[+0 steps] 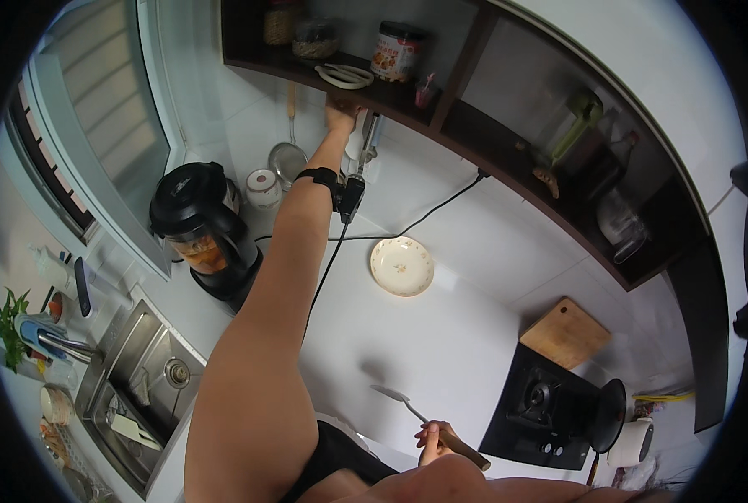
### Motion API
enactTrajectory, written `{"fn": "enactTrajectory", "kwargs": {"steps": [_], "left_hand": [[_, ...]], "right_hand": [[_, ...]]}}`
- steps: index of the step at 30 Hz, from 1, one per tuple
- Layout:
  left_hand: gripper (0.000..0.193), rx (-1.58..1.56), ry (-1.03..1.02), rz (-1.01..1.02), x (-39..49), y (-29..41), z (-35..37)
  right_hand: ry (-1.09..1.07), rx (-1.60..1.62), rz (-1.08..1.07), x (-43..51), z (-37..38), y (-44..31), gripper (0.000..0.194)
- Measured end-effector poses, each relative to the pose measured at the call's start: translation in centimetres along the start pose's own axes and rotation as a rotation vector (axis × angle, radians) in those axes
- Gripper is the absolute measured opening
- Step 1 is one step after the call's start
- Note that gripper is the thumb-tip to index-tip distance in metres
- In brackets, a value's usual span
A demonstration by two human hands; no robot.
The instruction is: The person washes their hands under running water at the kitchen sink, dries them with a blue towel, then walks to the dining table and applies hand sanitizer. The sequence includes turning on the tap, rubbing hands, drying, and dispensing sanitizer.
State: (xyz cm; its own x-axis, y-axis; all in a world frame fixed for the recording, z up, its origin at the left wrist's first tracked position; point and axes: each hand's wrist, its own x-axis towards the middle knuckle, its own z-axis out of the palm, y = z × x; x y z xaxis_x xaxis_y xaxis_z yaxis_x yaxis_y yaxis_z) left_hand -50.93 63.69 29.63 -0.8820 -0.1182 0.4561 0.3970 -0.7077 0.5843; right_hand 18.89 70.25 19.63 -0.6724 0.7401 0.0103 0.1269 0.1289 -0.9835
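Note:
My left hand (342, 113) is raised to the underside of the dark wall shelf (405, 113), beside hanging utensils; its fingers are partly hidden, so its grip cannot be told. A black device is strapped to that wrist. Just left of the hand hangs a skimmer (287, 160) with a wooden handle. Low in the view, my right hand (436, 438) is closed around the wooden handle of a metal spatula (391, 394), whose blade is over the white counter (374, 333). A patterned plate (402, 266) lies on the counter near the wall.
A black electric kettle (207, 232) and a lidded jar (263, 188) stand left. The steel sink (176, 373) is at lower left, beneath an open window (106, 126). A gas stove (537, 402), a wok (607, 412) and a wooden cutting board (565, 332) are right. A black cable crosses the wall side.

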Motion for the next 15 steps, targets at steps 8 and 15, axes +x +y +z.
{"fn": "enactTrajectory", "kwargs": {"steps": [8,15], "left_hand": [[0.027,0.441,0.049,-0.017,1.0,-3.1,-1.5],[0.020,0.752,0.457,0.325,-0.6,-5.2,-3.7]], "right_hand": [[-0.074,0.006,0.013,0.8,1.9,-0.8,0.034],[-0.175,0.000,-0.033,2.5,2.8,-1.6,0.028]]}}
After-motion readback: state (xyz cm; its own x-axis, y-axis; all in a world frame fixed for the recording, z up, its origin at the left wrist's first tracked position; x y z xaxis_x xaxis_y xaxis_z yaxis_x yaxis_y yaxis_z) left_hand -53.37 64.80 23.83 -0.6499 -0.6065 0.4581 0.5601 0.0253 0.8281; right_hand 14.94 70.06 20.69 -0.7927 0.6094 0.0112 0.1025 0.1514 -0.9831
